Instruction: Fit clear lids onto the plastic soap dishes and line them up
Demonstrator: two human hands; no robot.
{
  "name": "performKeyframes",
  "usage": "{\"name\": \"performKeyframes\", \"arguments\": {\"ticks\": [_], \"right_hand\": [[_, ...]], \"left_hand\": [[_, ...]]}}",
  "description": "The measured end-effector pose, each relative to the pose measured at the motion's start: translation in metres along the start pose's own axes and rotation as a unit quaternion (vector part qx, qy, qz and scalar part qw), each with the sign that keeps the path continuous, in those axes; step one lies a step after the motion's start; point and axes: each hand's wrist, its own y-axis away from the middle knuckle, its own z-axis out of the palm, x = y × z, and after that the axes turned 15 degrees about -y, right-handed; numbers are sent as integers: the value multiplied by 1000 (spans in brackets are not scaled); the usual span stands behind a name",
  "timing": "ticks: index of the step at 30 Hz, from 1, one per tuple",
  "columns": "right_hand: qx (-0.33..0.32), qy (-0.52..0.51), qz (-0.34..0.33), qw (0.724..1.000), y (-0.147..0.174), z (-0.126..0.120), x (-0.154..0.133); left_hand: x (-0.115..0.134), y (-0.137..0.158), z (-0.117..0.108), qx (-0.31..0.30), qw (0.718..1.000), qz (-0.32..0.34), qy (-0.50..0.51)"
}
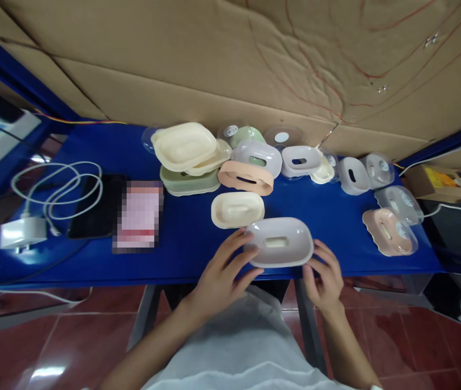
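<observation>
Between my two hands sits a pale grey oval plastic box (291, 253), its hollow side facing up and a cream bar showing at the slot in its base. My left hand (222, 273) grips its left end, fingers over the rim and thumb low at the front. The right end is held by my right hand (324, 277), with the fingers bent along the side. Just behind it lies a cream oval box (219, 210) with a bar in its middle. Farther back is a peach box (244, 184) with a dark slot.
At the back stand cream trays (185, 146), a green box (189, 184) and a grey slotted box (352, 176). A peach piece with a clear cover (388, 233) lies right. To the left are a phone with a blurred screen (138, 216), a white charger (23, 233) and its coiled cable.
</observation>
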Motion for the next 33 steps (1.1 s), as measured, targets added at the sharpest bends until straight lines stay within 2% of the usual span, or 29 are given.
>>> {"name": "performKeyframes", "arguments": {"ticks": [4,7,9,11,14,16,23,27,33], "right_hand": [[54,32,30,998,1,-3,9],[117,-19,21,993,5,-2,13],[129,-38,19,991,8,-2,13],[63,-8,30,998,9,-4,13],[-90,35,59,994,3,-7,13],[-132,31,63,989,-2,-9,13],[-120,45,17,992,-3,-13,19],[-108,59,-5,992,0,-13,22],[-117,65,-2,991,-2,-23,26]], "left_hand": [[2,-16,14,-44,998,50,-17],[0,-26,18,-68,992,84,-59],[-1,-30,18,-89,985,112,-95],[-1,-32,19,-115,975,141,-123],[-1,-33,19,-134,967,166,-139],[0,-33,19,-131,966,167,-144],[-1,-26,25,-110,967,163,-160],[1,-26,24,-120,964,166,-166],[5,-27,23,-128,966,158,-157]]}}
